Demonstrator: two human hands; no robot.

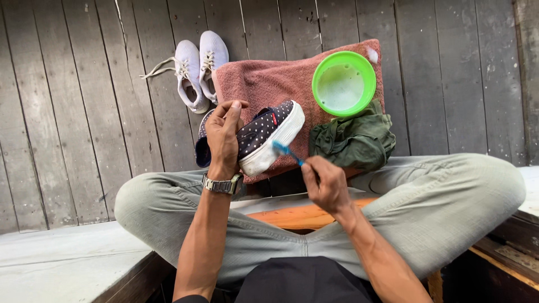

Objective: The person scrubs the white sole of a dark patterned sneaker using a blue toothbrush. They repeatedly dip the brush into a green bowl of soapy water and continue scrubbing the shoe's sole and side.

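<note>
My left hand (223,136) grips a dark navy slip-on shoe with white dots (265,130), tilted so its white sole faces right. A metal watch sits on that wrist. My right hand (324,181) holds a blue toothbrush (286,151), whose bristle head touches the white sole near its lower edge. A second dotted shoe (202,147) lies partly hidden behind my left hand. Both hands are above my crossed legs in pale green trousers.
A pink towel (264,81) lies on the grey plank floor. On it stand a green bowl (343,83) of cloudy water and a crumpled olive cloth (351,140). A pair of white lace-up sneakers (196,64) rests at the towel's left.
</note>
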